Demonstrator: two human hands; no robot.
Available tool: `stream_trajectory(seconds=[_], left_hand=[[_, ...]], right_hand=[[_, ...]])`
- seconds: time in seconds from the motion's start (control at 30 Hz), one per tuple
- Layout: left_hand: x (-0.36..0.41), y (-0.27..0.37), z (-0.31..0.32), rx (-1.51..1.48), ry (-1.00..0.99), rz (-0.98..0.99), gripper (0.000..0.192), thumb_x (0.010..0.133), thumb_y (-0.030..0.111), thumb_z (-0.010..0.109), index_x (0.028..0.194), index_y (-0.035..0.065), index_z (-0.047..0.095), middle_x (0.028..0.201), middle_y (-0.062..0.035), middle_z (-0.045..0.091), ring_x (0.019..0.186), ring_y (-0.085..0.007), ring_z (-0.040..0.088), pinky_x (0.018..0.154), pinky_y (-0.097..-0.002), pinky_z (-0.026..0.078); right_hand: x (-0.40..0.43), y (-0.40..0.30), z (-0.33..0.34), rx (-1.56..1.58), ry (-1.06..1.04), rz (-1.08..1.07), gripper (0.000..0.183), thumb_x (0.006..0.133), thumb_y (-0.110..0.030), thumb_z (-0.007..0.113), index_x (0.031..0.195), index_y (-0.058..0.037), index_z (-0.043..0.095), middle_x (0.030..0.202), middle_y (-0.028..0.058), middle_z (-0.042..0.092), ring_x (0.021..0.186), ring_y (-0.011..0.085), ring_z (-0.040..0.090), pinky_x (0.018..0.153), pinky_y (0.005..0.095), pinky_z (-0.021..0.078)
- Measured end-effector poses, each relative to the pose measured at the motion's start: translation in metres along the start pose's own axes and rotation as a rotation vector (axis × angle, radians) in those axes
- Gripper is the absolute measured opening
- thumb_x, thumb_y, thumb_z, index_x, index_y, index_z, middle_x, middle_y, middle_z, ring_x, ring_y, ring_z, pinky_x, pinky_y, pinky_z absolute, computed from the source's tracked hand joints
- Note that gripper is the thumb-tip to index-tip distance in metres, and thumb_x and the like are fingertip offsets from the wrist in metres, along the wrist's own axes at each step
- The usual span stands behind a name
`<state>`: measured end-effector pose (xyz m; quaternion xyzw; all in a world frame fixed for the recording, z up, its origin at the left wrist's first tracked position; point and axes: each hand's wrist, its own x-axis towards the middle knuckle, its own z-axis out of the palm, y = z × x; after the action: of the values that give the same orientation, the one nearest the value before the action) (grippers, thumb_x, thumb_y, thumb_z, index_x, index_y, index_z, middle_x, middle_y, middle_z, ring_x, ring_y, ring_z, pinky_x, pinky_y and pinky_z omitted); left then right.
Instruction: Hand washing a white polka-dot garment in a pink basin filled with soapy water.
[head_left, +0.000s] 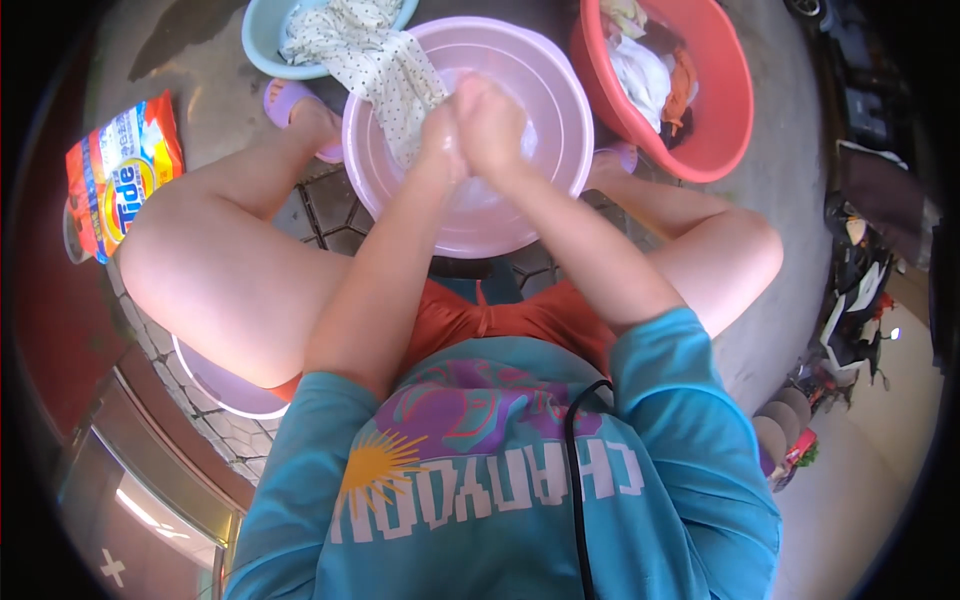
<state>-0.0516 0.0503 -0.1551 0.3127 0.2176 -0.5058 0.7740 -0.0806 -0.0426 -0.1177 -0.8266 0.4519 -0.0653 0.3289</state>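
Note:
Both hands are pressed together above the round pink plastic basin (555, 142). My left hand (442, 142), wet and foamy at the wrist, is closed at the edge of a white cloth with dark dots (397, 82). Against it, my right hand (489, 120) is curled into a fist on the same cloth; the part between the hands is hidden. From a light blue basin (259, 45) at the upper left, the cloth runs over the pink rim and hangs inside. Pale, soapy-looking water (480, 196) lies in the pink basin.
At the upper right, a red plastic tub (712, 142) holds white, orange and dark clothes (637, 75). A Tide detergent bag (124, 176) stands at the left. Another pale basin (225, 382) is beside my left thigh. Paving and vehicles are around.

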Motion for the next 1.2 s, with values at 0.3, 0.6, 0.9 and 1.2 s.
stream_trajectory(seconds=[0.3, 0.6, 0.9, 1.2], left_hand=[[0.012, 0.0, -0.005, 0.059, -0.019, 0.047, 0.04, 0.095, 0.032, 0.046, 0.12, 0.0006, 0.047, 0.09, -0.0092, 0.056, 0.076, -0.0169, 0.057, 0.064, -0.0346, 0.048], [0.009, 0.003, 0.001, 0.017, 0.08, -0.077, 0.028, 0.095, 0.031, 0.046, 0.094, 0.0047, 0.056, 0.075, -0.006, 0.057, 0.064, -0.0185, 0.055, 0.06, -0.0361, 0.047], [-0.02, 0.021, 0.049, 0.421, 0.247, 0.073, 0.033, 0.089, 0.036, 0.06, 0.084, 0.0032, 0.062, 0.079, -0.0053, 0.061, 0.071, -0.0156, 0.059, 0.069, -0.031, 0.049], [-0.006, 0.058, 0.005, 1.39, 0.289, 0.698, 0.03, 0.083, 0.036, 0.066, 0.078, 0.0059, 0.068, 0.069, -0.0103, 0.061, 0.06, -0.0164, 0.055, 0.057, -0.0334, 0.045]], right_hand=[[-0.069, -0.001, 0.016, 0.18, 0.255, -0.68, 0.034, 0.09, -0.027, 0.048, 0.07, -0.0014, 0.056, 0.068, 0.0212, 0.06, 0.064, 0.0386, 0.059, 0.059, 0.0445, 0.0465], [-0.049, 0.008, 0.003, 0.114, 0.151, -0.273, 0.035, 0.091, -0.029, 0.048, 0.073, -0.0025, 0.062, 0.071, 0.0229, 0.06, 0.066, 0.0407, 0.06, 0.06, 0.047, 0.0468], [0.037, 0.076, -0.033, 0.249, 0.214, -0.169, 0.046, 0.094, -0.037, 0.049, 0.073, 0.0023, 0.06, 0.065, 0.0098, 0.06, 0.056, 0.0272, 0.057, 0.06, 0.0411, 0.0456], [0.055, 0.08, -0.116, 0.603, -0.115, -0.246, 0.032, 0.089, -0.034, 0.061, 0.072, -0.0073, 0.061, 0.063, -0.0012, 0.054, 0.057, 0.0126, 0.049, 0.055, 0.0255, 0.0406]])
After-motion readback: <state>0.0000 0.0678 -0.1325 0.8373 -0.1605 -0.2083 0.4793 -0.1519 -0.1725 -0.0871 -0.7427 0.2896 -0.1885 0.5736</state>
